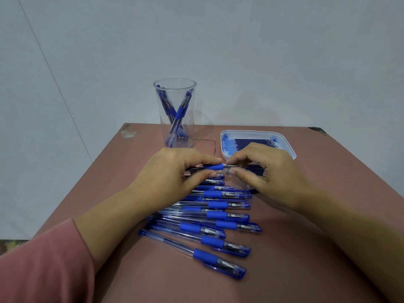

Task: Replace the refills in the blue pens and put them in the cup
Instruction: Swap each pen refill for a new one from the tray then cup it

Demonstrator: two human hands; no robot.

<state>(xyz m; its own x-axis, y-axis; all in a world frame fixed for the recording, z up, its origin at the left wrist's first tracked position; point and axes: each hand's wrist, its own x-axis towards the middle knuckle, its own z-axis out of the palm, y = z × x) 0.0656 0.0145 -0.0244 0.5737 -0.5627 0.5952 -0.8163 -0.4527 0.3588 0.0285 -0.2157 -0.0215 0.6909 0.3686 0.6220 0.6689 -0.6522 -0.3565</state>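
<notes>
My left hand (168, 171) grips a blue pen (215, 167) by its rubber grip, held level above the table. My right hand (265, 171) pinches the pen's tip end between thumb and fingers. Several capped blue pens (218, 226) lie side by side on the table below my hands. A clear plastic cup (175, 112) stands at the back with several blue pens inside. A white tray (286, 147) at the back right holds dark blue refills (251, 142). More refills (255, 169) lie under my right hand, partly hidden.
The brown table (284, 259) ends at a grey wall behind the cup. Its left edge runs diagonally past my pink sleeve (43, 265). Bare tabletop lies on the right and in front of the pen row.
</notes>
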